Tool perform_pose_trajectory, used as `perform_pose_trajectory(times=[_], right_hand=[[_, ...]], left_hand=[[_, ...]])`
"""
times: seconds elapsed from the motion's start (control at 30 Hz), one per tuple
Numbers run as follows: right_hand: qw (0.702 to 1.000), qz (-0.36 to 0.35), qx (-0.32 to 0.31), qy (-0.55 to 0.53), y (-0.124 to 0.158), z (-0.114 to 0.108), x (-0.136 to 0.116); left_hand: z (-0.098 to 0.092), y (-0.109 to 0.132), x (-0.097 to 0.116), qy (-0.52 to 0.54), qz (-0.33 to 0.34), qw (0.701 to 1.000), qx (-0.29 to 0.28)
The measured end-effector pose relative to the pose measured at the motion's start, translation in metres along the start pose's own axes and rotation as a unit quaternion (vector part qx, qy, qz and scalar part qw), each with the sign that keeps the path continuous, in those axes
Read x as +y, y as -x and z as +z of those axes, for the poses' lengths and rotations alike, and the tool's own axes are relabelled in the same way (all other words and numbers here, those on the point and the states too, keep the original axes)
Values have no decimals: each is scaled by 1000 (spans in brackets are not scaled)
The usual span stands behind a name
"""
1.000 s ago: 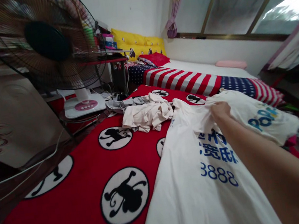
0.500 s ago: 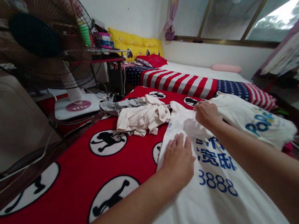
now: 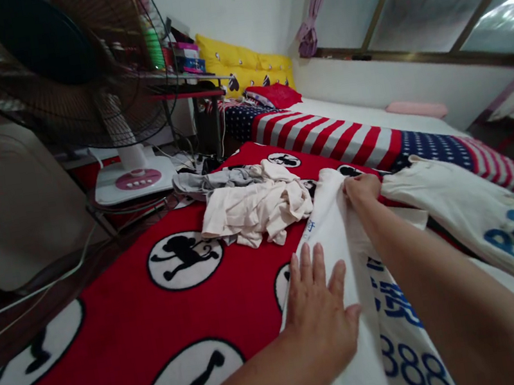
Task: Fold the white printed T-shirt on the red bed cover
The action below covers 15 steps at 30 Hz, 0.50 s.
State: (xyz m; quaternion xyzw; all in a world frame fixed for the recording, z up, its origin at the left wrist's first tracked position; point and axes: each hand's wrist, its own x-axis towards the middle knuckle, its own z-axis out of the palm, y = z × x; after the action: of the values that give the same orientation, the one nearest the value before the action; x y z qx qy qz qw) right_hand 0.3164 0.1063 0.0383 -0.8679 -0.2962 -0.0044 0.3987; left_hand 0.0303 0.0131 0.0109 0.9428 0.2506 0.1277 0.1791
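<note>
A white T-shirt (image 3: 338, 290) with blue printed characters and digits lies on a red blanket (image 3: 247, 285) with monkey figures in white circles. Part of the shirt is folded over lengthwise, half covering the print. My left hand (image 3: 322, 312) rests flat on the folded part, fingers spread. Farther up, my right hand (image 3: 361, 189) is closed on the shirt's edge near its far end. To the right lies a cream shirt (image 3: 490, 220) with blue lettering. Beyond my left hand is a crumpled heap of cream clothing (image 3: 259, 208), with grey clothing (image 3: 216, 179) behind it.
A large fan (image 3: 137, 172) stands at the left on a low stand, cables trailing near it. Behind are a small desk (image 3: 192, 92) and a bed with a striped, starred cover (image 3: 326, 136). A window (image 3: 413, 5) is at the back right.
My right hand has drawn the shirt's edge over, so a plain fold now covers part of the print. My left hand's fingers have spread on the cloth. The view has shifted slightly.
</note>
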Motion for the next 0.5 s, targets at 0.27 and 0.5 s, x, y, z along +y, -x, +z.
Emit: perform_pose_trajectory(times=[0.27,0.5], right_hand=[[988,18,46,144,1,6,-9],[981,-136,-62,127,23,13,-16]], left_hand=[[-6,-1,2,0,-8,999,-33],[-1,-1,-1,-3,-1,1000,-9]])
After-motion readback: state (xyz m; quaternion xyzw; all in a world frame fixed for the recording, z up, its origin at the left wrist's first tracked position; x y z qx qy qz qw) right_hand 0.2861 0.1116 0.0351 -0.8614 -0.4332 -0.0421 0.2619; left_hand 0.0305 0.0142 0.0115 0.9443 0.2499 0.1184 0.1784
